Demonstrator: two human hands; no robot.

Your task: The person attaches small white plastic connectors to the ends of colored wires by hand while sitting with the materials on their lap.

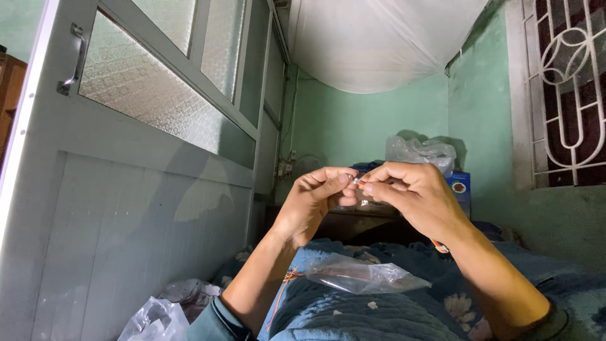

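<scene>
My left hand [315, 199] and my right hand [413, 192] are raised in front of me, fingertips meeting. Between them they pinch a tiny pale connector piece [358, 181] with thin coloured wires; a bit of red and orange wire [440, 246] shows under my right wrist. Both hands have fingers closed on the small part. Below them a clear plastic bag [366, 278] lies on a blue floral blanket [353, 316]. Thin orange and red wires [287, 281] hang beside my left forearm.
A grey door with frosted glass panes [145, 82] and a metal handle [74, 60] fills the left. Crumpled plastic bags [154, 319] lie at bottom left. A dark wooden shelf [360, 221] with a blue box [459, 186] and plastic bag [420, 155] stands behind. Window grille [568, 88] on right.
</scene>
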